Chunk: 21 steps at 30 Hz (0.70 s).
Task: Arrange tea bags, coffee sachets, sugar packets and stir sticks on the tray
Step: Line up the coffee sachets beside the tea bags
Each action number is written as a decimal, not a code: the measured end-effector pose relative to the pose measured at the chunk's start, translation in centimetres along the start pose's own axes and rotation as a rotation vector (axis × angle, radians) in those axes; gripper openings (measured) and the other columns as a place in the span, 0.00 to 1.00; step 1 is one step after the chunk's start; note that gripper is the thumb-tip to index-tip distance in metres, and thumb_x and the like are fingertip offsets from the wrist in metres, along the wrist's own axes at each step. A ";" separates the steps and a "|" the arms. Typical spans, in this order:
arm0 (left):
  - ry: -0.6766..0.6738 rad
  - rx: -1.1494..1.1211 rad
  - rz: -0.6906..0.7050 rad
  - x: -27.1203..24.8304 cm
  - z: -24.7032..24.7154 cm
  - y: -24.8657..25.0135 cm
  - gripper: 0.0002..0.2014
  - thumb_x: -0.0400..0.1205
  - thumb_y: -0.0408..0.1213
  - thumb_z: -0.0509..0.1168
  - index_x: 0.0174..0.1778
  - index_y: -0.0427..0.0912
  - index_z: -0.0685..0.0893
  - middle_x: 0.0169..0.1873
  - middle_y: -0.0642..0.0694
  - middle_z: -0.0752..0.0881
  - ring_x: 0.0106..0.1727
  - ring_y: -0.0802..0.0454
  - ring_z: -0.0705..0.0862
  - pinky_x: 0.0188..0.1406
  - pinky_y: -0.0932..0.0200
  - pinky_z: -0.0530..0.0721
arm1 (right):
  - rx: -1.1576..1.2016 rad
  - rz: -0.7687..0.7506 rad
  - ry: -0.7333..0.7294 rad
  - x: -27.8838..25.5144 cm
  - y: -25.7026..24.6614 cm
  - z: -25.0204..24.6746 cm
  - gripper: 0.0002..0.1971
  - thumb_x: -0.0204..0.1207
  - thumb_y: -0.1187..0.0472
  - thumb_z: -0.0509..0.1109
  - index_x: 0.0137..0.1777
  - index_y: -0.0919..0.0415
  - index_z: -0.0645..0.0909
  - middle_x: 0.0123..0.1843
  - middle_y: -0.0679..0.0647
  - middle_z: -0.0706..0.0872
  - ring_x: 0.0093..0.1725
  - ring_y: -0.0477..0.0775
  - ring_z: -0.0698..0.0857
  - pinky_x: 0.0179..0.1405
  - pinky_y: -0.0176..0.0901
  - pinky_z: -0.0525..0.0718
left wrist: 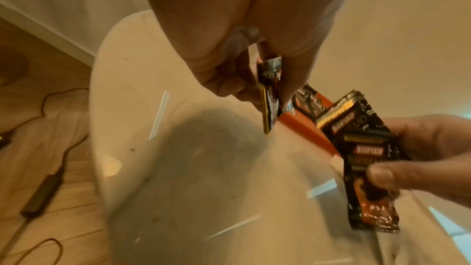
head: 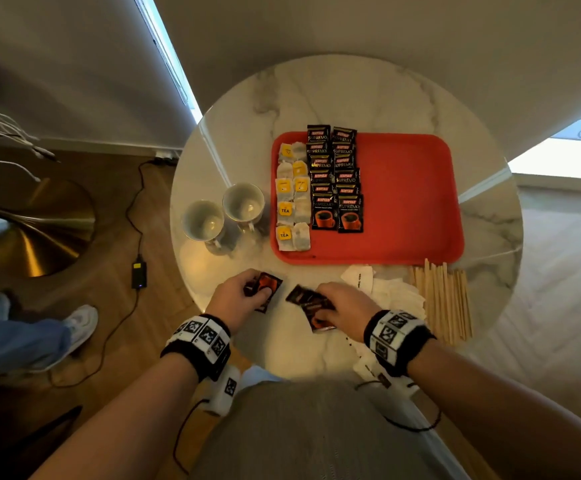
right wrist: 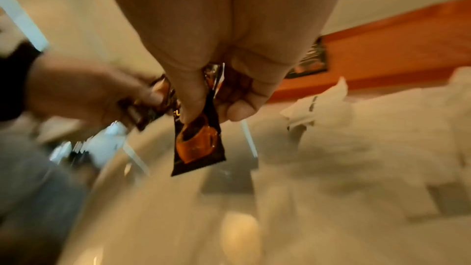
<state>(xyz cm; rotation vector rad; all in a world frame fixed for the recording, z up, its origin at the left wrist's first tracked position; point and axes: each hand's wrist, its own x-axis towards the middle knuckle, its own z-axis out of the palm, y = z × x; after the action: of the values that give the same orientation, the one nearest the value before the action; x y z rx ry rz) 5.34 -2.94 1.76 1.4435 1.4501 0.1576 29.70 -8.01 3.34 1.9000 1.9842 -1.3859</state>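
A red tray (head: 403,202) lies on the round marble table (head: 351,98). Two columns of tea bags (head: 292,199) fill its left edge, and beside them two columns of black coffee sachets (head: 336,178). Near the table's front edge my left hand (head: 244,299) pinches black coffee sachets (left wrist: 270,92). My right hand (head: 341,306) grips more coffee sachets (head: 308,303), seen edge-on from the right wrist (right wrist: 198,138). White sugar packets (head: 386,289) and wooden stir sticks (head: 445,299) lie on the table to the right of that hand.
Two empty white cups (head: 226,213) stand left of the tray. A black cable and adapter (head: 139,271) lie on the wooden floor at the left, near another person's shoe (head: 81,323). A brass lamp base (head: 39,230) stands further left.
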 end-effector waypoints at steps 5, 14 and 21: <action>0.017 -0.370 -0.045 1.1 1.0 3.5 0.04 0.89 0.32 0.60 0.58 0.43 0.78 0.48 0.41 0.91 0.43 0.46 0.90 0.43 0.51 0.89 | 0.581 0.066 0.219 -0.3 0.8 -3.0 0.13 0.78 0.57 0.78 0.59 0.50 0.82 0.53 0.48 0.91 0.54 0.49 0.90 0.61 0.52 0.85; -0.025 -0.506 0.034 2.4 2.6 8.3 0.14 0.81 0.52 0.70 0.61 0.55 0.83 0.56 0.44 0.91 0.56 0.44 0.91 0.55 0.34 0.90 | 0.759 0.072 0.250 0.4 -0.2 -4.5 0.15 0.76 0.63 0.80 0.59 0.55 0.82 0.48 0.53 0.94 0.42 0.47 0.92 0.37 0.37 0.87; 0.160 -0.397 0.020 3.5 2.2 6.6 0.16 0.84 0.50 0.66 0.67 0.53 0.81 0.57 0.52 0.90 0.58 0.51 0.90 0.58 0.39 0.89 | 0.522 0.170 0.324 1.9 2.5 -5.1 0.11 0.84 0.60 0.69 0.63 0.46 0.78 0.53 0.51 0.90 0.50 0.52 0.90 0.53 0.55 0.90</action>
<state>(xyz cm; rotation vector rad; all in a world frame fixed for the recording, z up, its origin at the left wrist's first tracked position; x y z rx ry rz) 12.16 0.38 3.45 1.1388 1.4344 0.5527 33.96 -3.82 3.82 2.5890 1.6189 -1.7694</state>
